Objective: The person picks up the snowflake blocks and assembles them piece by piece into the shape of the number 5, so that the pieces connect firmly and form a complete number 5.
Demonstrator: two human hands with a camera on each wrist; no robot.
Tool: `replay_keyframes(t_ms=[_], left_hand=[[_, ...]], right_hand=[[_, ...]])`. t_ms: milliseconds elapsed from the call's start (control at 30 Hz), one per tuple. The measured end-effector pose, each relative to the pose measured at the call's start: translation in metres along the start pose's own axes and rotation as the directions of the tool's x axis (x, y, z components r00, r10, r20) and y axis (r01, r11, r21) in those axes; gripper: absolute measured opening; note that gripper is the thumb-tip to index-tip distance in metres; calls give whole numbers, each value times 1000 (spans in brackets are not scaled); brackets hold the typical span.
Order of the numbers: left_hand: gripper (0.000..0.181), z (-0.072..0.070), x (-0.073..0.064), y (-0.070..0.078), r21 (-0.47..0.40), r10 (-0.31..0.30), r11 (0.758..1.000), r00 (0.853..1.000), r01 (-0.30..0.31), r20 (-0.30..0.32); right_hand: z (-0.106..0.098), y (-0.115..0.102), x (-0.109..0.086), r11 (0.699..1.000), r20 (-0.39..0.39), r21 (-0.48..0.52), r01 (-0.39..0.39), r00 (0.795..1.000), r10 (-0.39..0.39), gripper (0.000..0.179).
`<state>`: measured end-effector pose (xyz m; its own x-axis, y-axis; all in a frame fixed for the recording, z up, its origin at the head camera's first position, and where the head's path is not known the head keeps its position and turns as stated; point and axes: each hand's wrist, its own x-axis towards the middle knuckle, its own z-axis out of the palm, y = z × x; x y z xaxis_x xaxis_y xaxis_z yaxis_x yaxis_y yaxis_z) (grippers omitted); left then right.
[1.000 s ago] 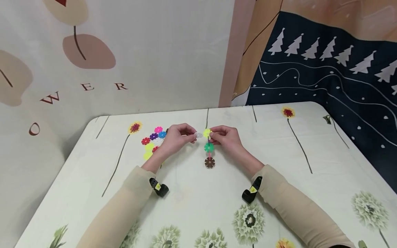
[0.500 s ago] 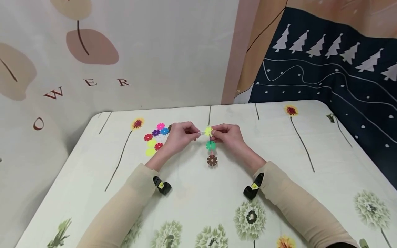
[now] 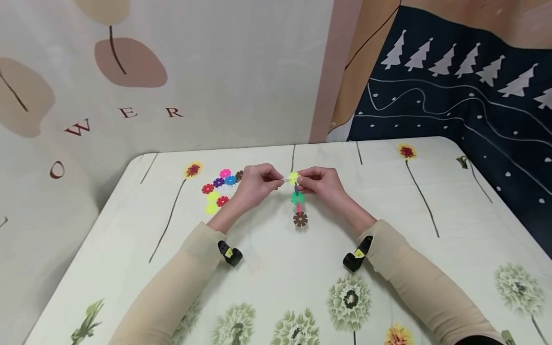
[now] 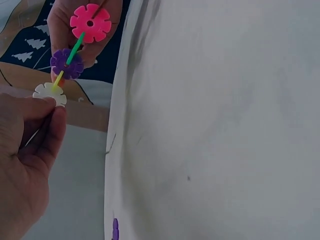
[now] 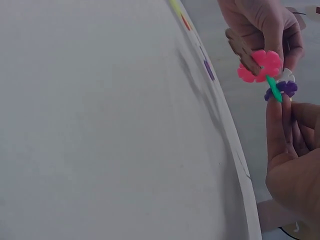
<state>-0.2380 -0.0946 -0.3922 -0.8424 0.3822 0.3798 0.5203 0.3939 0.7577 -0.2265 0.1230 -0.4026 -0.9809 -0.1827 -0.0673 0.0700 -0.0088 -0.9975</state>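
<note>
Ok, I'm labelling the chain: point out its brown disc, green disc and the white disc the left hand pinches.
Brown disc (image 3: 300,223), head view: face below centre hole.
Green disc (image 3: 297,198), head view: middle of face.
White disc (image 4: 43,92), left wrist view: part above thumb.

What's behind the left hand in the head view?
A brown flower-shaped disc peeks out past the left hand, which partly covers it; tablecloth shows beyond. Whether anything else lies behind the hand cannot be seen.

disc chain (image 3: 297,198): brown, pink, green, purple, yellow | end disc (image 4: 44,92): milky white | loose discs (image 3: 219,182): pink, purple, blue, red, yellow, brown | sleeves (image 3: 168,287): plain beige | tablecloth (image 3: 276,273): off-white, yellow-red floral and green dandelion print | backdrop (image 3: 435,98): navy, white tree-and-line pattern
</note>
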Motion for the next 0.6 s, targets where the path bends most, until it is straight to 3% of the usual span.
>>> replay_keyframes(t_ms=[200, 433, 600], left_hand=[[6, -4, -2, -4, -3, -47, 999, 999, 47, -13], [4, -6, -3, -6, 21, -68, 997, 997, 69, -38], [4, -5, -5, -7, 12, -74, 997, 996, 74, -46]], right_hand=[[2, 2, 6, 998, 1, -18, 56, 998, -56, 27], [11, 4, 4, 967, 6, -186, 177, 984, -179, 34], [16, 5, 3, 949, 2, -242, 201, 978, -206, 30]])
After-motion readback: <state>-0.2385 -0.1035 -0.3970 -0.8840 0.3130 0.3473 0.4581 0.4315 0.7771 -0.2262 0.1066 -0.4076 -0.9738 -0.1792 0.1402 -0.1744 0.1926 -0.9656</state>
